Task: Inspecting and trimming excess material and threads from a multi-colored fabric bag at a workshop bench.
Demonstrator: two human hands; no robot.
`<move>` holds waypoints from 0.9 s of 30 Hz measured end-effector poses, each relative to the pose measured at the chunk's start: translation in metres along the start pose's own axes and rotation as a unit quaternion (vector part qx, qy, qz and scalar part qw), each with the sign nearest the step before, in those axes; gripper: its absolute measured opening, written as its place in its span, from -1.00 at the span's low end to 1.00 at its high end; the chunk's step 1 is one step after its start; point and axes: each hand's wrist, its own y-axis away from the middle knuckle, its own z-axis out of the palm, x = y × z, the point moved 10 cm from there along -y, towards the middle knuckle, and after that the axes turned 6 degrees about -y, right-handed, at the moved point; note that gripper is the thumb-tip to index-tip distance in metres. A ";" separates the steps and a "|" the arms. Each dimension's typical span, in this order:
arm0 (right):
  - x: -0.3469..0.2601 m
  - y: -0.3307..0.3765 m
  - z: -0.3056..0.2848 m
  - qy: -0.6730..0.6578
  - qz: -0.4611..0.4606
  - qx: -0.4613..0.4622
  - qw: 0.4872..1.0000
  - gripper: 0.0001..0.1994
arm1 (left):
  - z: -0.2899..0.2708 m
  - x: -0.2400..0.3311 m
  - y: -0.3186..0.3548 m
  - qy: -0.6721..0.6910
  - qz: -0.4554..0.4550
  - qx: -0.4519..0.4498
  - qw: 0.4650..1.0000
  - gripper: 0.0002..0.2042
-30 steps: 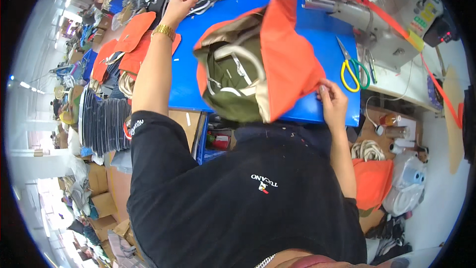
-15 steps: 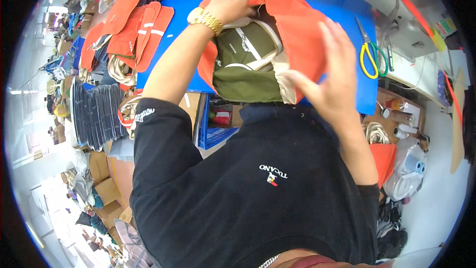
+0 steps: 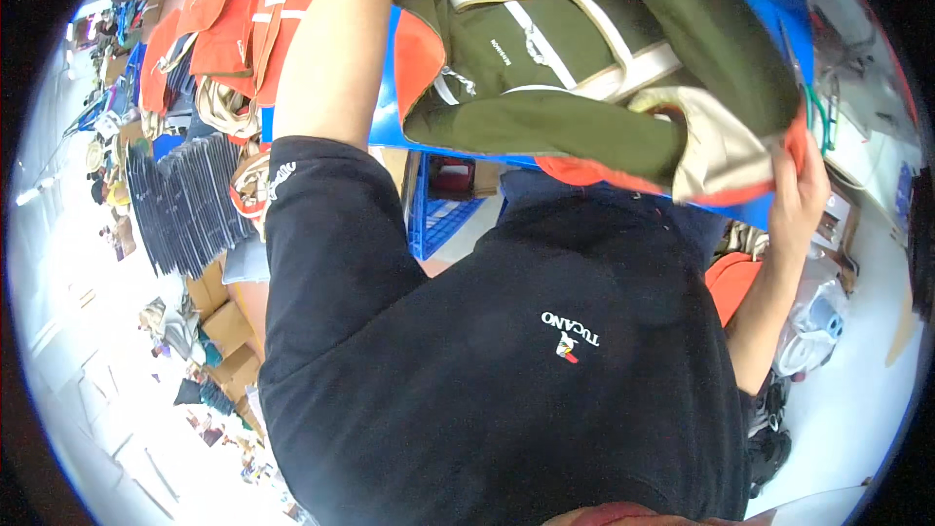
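Note:
An olive-green bag (image 3: 584, 68) with cream straps and an orange lining is held up over the blue table (image 3: 385, 117), close to my chest. My right hand (image 3: 799, 190) grips its lower right corner, where the orange and cream edge folds over. My left forearm (image 3: 331, 49) reaches up along the bag's left side. The left hand itself is cut off by the top of the picture, so I cannot see what it holds.
Orange fabric pieces (image 3: 243, 10) are piled at the table's left end. A blue crate (image 3: 438, 219) stands under the table. Dark stacked sheets (image 3: 185, 205) and cardboard boxes (image 3: 224, 331) lie at left. Green-handled scissors (image 3: 818, 122), an orange cloth (image 3: 730, 282) and a plastic bag (image 3: 813, 326) are at right.
The bag has come up off the table and nearer to me. My right hand went from above it to gripping its lower right corner. My left hand has gone out of the top.

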 end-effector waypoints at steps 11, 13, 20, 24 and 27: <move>0.021 0.080 0.024 -0.085 0.240 -0.076 0.964 -0.57 | 0.106 0.028 -0.034 -0.078 0.081 -0.097 0.989 -0.69; 0.021 0.065 0.037 -0.061 0.206 -0.141 0.967 -0.58 | 0.125 0.005 -0.047 -0.179 0.069 -0.123 0.974 -0.66; 0.000 0.035 0.050 -0.132 0.203 -0.101 0.965 -0.68 | 0.178 -0.027 -0.026 -0.220 0.037 -0.093 0.970 -0.72; 0.018 0.038 0.047 -0.121 0.271 -0.059 0.953 -0.75 | 0.181 0.018 -0.029 -0.147 0.028 -0.122 0.981 -0.72; 0.016 0.035 0.059 -0.211 0.225 -0.055 0.950 -0.76 | 0.135 0.049 -0.021 -0.179 0.144 -0.072 0.971 -0.50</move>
